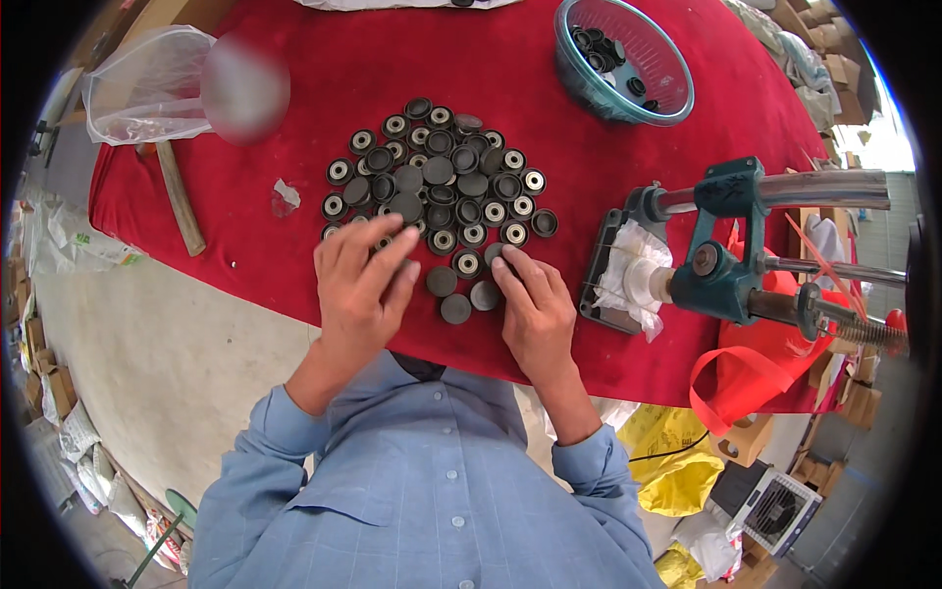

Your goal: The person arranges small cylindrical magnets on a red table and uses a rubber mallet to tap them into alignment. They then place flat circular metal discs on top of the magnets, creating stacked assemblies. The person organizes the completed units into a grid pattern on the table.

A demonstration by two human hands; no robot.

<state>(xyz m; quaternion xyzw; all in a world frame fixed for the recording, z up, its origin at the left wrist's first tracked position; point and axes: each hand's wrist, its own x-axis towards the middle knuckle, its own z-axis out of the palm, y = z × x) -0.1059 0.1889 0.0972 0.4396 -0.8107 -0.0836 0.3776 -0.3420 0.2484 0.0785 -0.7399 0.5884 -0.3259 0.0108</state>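
Dark round caps lie heaped on red cloth; left hand loosely open, right hand half-open, apparently touching one.

A yellow bag lies near a white-framed fan unit.

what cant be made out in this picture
In the head view:
Whether anything lies under the left hand beside the dark discs: its fingers hide that.
The pale patch by the clear bag: blurred.
Black pieces in the teal basket: overlapping, too small to count.
White sheet: cut off by the upper edge.
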